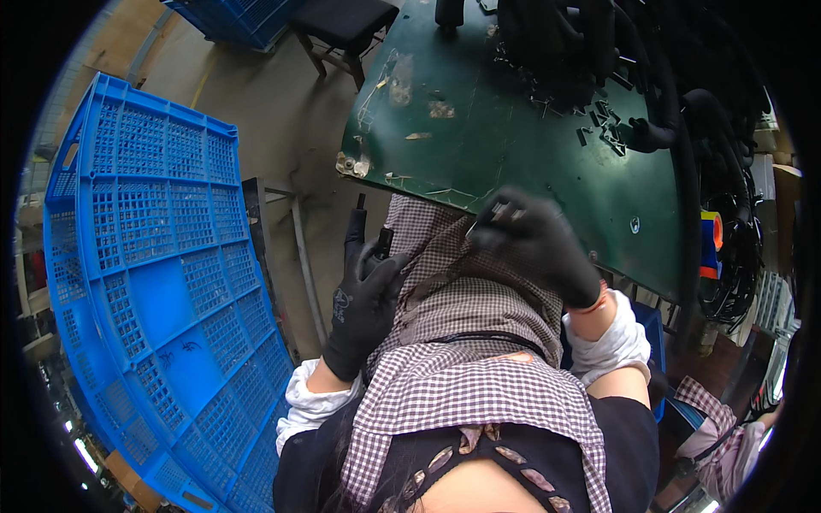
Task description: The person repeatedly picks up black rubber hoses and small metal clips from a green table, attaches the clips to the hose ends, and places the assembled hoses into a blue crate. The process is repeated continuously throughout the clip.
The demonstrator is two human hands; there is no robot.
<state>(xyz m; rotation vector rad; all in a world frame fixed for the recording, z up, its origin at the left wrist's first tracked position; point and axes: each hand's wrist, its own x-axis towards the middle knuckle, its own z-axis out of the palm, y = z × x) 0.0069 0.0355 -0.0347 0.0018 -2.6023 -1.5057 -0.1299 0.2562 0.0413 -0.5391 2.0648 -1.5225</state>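
Observation:
My left hand [361,308], in a black glove, is closed on a black tube-like piece [386,243] in front of my checked apron. A second dark end [354,229] with a narrower tip sticks up beside it; whether both belong to one piece I cannot tell. By the table's near edge is my right hand [537,244], also black-gloved, slightly blurred, its fingers curled. Small shiny metal bits [510,210], looking like clips, show at those fingers. Several similar dark metal clips [609,130] lie scattered on the green table [505,158].
A tall blue plastic crate stack [162,299] stands at my left. Black foam-like tubes [590,43] are heaped at the table's far right. A dark stool [346,24] and another blue crate [244,19] stand at the back. Another person's checked clothing [710,419] shows at lower right.

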